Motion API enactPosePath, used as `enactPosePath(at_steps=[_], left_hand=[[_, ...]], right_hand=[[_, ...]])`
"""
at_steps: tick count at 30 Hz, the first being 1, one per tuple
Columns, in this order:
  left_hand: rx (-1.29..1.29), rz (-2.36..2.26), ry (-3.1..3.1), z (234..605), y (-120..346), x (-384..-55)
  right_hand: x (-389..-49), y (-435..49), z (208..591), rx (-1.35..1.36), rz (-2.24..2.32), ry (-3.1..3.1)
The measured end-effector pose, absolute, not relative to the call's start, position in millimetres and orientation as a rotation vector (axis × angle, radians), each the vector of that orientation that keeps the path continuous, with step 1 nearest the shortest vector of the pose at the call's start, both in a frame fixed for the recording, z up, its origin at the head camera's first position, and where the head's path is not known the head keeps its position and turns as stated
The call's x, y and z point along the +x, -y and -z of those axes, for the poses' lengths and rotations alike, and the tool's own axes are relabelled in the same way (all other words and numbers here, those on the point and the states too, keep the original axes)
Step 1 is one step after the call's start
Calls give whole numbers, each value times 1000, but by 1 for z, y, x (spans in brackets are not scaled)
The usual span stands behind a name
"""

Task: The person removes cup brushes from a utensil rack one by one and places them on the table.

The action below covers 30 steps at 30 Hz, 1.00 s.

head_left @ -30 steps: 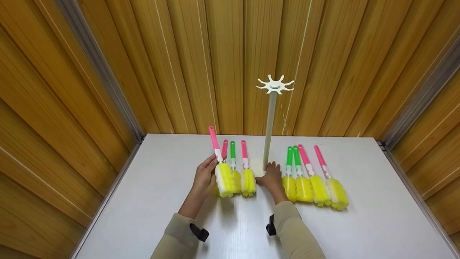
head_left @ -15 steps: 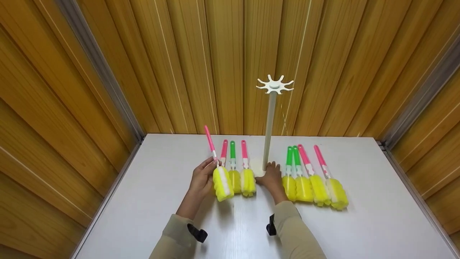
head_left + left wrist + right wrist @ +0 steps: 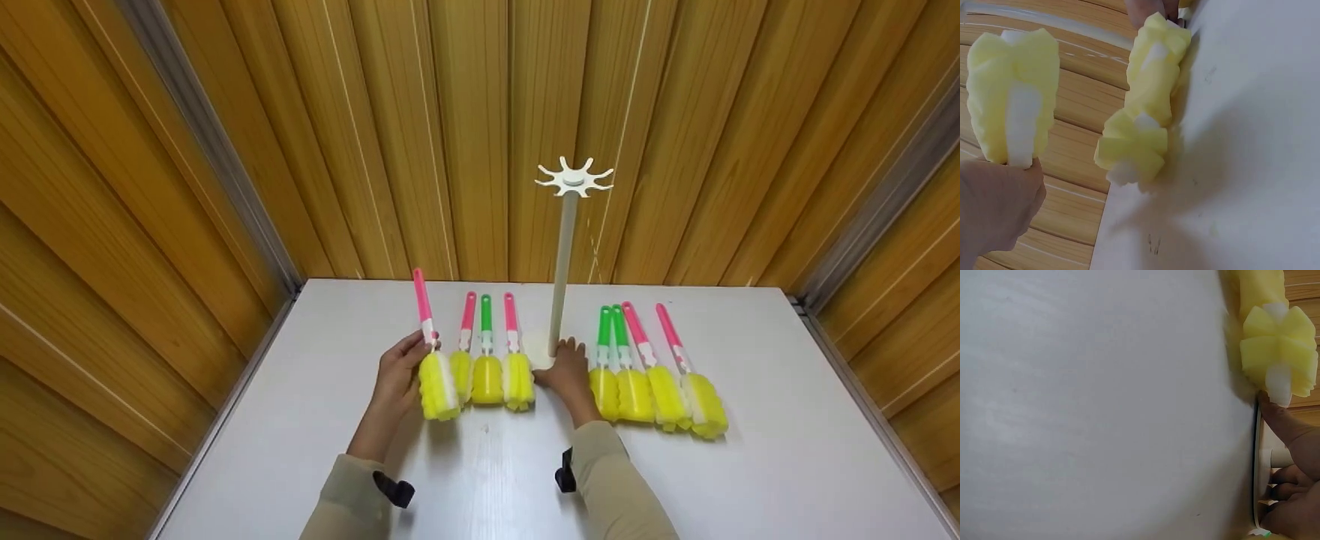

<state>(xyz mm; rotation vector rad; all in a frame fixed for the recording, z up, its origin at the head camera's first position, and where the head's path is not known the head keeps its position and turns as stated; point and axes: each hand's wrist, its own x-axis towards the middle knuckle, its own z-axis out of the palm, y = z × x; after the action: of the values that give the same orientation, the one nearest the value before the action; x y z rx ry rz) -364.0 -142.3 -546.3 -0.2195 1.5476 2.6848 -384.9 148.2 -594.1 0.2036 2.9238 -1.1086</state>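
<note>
My left hand (image 3: 399, 375) grips a sponge bottle brush (image 3: 439, 386) near the neck, its pink handle pointing up and its yellow and white sponge head toward me. In the left wrist view, that brush's sponge head (image 3: 994, 107) stands above my fingers. Just right of it lie two pink-handled brushes (image 3: 517, 379) and a green-handled brush (image 3: 487, 379) between them. My right hand (image 3: 568, 375) rests on the round white base of a stand (image 3: 562, 270), fingers spread beside its pole. In the right wrist view, the thumb lies at the edge of the base (image 3: 1258, 478).
Right of the stand, several sponge brushes (image 3: 634, 394) with green and pink handles lie in a row on the white table (image 3: 787, 465). The stand carries a ring of white hooks (image 3: 574, 178) on top. Wood-patterned walls (image 3: 472, 135) enclose the table's back and sides.
My left hand has moved left with the brush, away from the row, and the brush has turned a little. The brush behind it now shows. My right hand stays on the base.
</note>
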Motion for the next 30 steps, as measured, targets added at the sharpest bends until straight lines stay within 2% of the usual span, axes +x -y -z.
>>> enactPosePath(at_steps=[12,30], left_hand=[[-360,-2312,-2168,552,156,-395],[-294,-2194,-2332,574,148,-425]], right_hand=[[-386,-153,593,220,1104,-2898],[-386,-145,594,233,1062,-2932]])
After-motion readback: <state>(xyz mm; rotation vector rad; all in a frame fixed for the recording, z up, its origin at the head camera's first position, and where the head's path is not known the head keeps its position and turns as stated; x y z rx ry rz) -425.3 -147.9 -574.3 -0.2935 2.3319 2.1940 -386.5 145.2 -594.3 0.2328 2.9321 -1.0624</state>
